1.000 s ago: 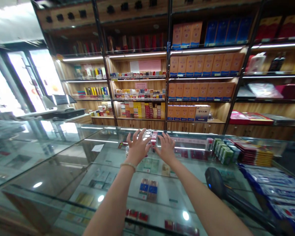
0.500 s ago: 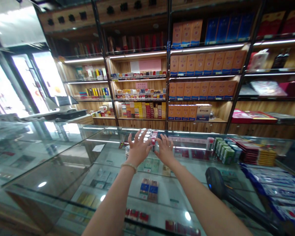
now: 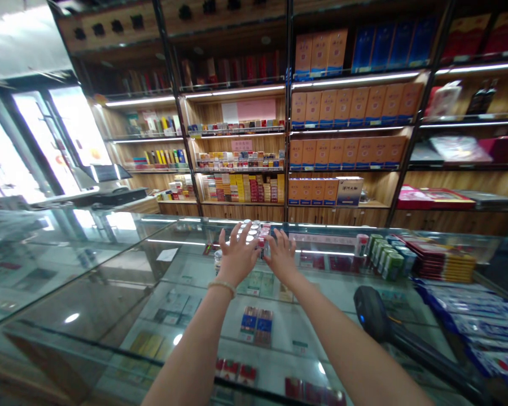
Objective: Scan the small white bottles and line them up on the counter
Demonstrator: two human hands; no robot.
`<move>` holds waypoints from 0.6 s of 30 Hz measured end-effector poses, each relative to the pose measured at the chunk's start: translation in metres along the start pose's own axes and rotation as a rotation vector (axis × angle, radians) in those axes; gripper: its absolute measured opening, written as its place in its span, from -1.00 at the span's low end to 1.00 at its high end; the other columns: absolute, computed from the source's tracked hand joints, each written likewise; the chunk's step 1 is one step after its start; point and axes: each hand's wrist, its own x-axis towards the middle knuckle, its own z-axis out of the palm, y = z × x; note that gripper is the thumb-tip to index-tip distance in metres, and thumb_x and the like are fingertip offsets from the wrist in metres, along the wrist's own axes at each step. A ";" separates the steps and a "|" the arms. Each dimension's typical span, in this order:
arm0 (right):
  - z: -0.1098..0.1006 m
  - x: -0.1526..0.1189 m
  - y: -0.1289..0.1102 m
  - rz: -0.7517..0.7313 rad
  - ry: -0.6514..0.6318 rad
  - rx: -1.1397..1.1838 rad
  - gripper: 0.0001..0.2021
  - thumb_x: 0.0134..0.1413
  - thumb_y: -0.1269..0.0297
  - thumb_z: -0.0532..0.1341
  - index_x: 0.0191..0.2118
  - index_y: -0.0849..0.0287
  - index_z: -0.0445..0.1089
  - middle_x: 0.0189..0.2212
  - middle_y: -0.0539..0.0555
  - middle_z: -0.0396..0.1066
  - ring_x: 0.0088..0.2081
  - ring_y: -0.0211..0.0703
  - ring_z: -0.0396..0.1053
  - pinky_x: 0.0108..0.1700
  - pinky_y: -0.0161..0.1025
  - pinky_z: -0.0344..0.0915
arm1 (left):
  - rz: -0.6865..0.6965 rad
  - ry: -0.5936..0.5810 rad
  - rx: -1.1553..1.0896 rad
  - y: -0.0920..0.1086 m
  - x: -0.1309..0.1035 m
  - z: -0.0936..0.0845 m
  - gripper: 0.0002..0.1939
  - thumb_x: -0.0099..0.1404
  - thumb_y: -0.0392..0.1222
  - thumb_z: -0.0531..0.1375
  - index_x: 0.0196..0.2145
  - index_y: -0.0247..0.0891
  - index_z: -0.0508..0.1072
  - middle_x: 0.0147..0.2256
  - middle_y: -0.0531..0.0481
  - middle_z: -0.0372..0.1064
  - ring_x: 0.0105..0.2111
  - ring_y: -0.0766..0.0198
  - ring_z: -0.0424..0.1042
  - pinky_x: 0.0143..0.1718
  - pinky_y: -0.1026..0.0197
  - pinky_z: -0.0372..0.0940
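Both arms reach forward over a glass display counter (image 3: 161, 299). At its far side stands a cluster of small round containers with white tops (image 3: 253, 226), with pink-red ones (image 3: 265, 228) at the right of the group. My left hand (image 3: 238, 258), a bracelet on its wrist, is open with spread fingers at the near left of the cluster. My right hand (image 3: 283, 256) is open too, fingers apart, by the pink-red ones. Whether the fingertips touch the containers I cannot tell. Another small container (image 3: 218, 257) shows just left of my left hand.
A black handheld scanner (image 3: 370, 313) lies at the right front. Beyond it are blue packets (image 3: 482, 321), green cans (image 3: 385, 256) and stacked red boxes (image 3: 425, 256). A white paper (image 3: 167, 255) lies at left. Boxed goods fill the wooden shelves (image 3: 338, 216) behind.
The view has shifted very slightly. Both hands keep nearly the same place and pose beside the containers.
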 end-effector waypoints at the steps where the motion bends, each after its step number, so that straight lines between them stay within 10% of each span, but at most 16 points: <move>1: 0.000 0.000 0.000 -0.001 0.000 -0.005 -0.45 0.10 0.30 0.30 0.21 -0.06 0.23 0.38 0.18 0.07 0.39 0.10 -0.07 0.32 0.20 -0.13 | -0.001 -0.003 0.002 0.000 0.000 0.000 -0.77 0.30 -0.10 0.25 -0.07 0.01 0.54 0.35 -0.05 0.15 0.36 -0.13 0.02 0.32 -0.41 -0.36; 18: -0.001 -0.006 0.007 0.000 -0.053 -0.079 -0.19 0.15 0.06 0.28 0.43 -0.09 -0.08 0.46 0.18 -0.17 0.44 0.17 -0.24 0.36 0.24 -0.22 | -0.024 -0.040 0.029 0.000 0.000 0.002 -0.33 0.24 -0.15 0.32 0.28 0.05 0.30 0.38 -0.13 0.06 0.40 -0.16 -0.07 0.35 -0.43 -0.45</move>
